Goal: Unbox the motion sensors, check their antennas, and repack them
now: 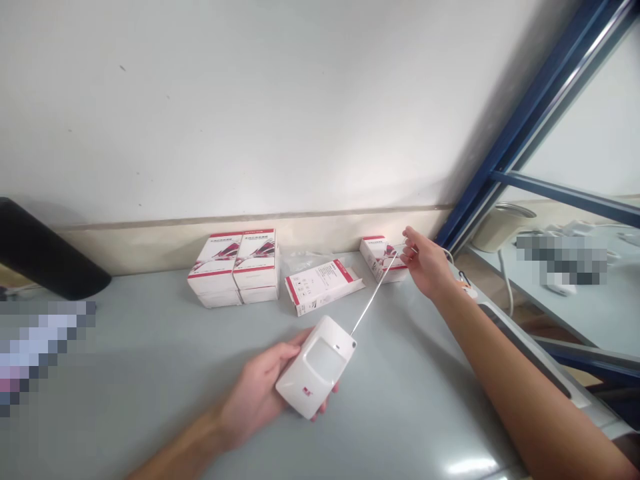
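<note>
A white motion detector with a curved lens window and a small red logo rests tilted in my left hand. The fingers of that hand wrap round its back and sides. From its top corner a thin metal telescopic antenna slants up to the right, pulled out long. My right hand is beside the antenna's tip, its fingers curled in a pinch. Whether they touch the tip, or hold anything, I cannot make out.
Several white-and-red boxes are stacked against the wall. Beside them an opened box lies flat near clear plastic wrap, with another box behind the antenna. A black cylinder is at left; a blue-framed partition bounds the right.
</note>
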Demonstrator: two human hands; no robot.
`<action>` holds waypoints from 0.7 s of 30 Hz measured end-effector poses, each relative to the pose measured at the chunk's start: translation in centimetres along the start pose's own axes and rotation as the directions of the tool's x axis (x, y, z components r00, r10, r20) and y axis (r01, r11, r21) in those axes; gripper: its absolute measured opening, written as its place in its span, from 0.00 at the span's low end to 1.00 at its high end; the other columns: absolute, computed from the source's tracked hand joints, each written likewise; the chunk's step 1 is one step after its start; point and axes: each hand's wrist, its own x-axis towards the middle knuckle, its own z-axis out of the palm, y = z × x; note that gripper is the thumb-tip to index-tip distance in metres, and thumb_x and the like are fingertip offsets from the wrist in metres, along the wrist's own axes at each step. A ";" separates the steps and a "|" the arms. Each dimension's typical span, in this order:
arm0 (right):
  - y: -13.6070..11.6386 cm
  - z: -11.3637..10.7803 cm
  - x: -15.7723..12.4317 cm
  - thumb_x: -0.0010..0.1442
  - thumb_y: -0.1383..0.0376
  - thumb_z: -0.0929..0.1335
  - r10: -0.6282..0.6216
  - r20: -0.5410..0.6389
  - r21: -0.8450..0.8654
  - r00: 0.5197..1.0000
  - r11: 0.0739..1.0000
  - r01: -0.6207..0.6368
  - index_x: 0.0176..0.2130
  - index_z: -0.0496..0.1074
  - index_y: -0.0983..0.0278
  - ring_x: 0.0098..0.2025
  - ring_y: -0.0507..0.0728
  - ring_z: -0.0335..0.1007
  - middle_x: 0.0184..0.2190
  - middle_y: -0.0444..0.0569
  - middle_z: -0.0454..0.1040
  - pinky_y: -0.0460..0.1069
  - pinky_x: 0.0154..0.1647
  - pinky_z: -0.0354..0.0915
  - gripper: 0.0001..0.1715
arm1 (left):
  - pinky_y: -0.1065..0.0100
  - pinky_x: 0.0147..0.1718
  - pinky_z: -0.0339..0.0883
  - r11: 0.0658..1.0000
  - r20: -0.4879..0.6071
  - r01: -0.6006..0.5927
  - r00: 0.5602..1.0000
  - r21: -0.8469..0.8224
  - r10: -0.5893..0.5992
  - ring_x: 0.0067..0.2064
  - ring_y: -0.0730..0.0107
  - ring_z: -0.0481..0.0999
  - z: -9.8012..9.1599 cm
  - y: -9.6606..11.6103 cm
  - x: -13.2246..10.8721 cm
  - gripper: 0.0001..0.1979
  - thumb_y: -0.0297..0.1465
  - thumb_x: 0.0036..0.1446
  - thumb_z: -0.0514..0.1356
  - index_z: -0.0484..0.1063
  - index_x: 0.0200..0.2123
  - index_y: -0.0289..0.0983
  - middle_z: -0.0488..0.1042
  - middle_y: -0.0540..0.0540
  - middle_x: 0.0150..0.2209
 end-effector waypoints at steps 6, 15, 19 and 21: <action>-0.3 1.9 -1.9 0.49 0.51 0.82 -0.053 0.068 0.003 0.996 0.999 0.052 0.26 0.67 0.61 0.25 0.48 0.52 0.25 0.37 0.60 0.45 0.24 0.56 0.27 | 0.59 0.38 0.68 0.998 -0.052 -0.051 0.997 -0.032 0.050 0.36 0.56 0.79 0.3 -0.3 -0.1 0.30 0.41 0.70 0.52 0.64 0.70 0.35 0.82 0.34 0.42; 1.2 6.1 -9.5 0.64 0.57 0.74 0.081 0.566 -0.174 0.820 0.984 0.023 0.30 0.68 0.61 0.29 0.51 0.56 0.26 0.39 0.63 0.48 0.33 0.54 0.17 | 0.59 0.37 0.69 0.965 -0.173 -0.236 0.961 -0.110 0.216 0.35 0.55 0.79 0.3 0.2 -0.2 0.23 0.40 0.69 0.53 0.80 0.47 0.27 0.83 0.29 0.40; 1.0 6.4 -11.5 0.67 0.55 0.73 0.134 0.713 -0.290 0.688 0.950 0.115 0.30 0.68 0.61 0.32 0.53 0.61 0.28 0.42 0.68 0.49 0.35 0.57 0.19 | 0.59 0.35 0.68 0.953 -0.140 -0.272 0.957 -0.130 0.254 0.33 0.55 0.79 0.9 0.3 -0.4 0.24 0.41 0.68 0.54 0.78 0.49 0.27 0.83 0.29 0.38; 0.7 6.2 -11.5 0.70 0.54 0.69 0.103 0.734 -0.372 0.671 0.888 0.271 0.32 0.71 0.61 0.34 0.54 0.65 0.30 0.44 0.72 0.49 0.35 0.59 0.18 | 0.60 0.34 0.68 0.948 -0.150 -0.291 0.951 -0.130 0.272 0.32 0.55 0.78 1.2 0.3 -0.4 0.24 0.41 0.67 0.53 0.76 0.52 0.27 0.82 0.30 0.38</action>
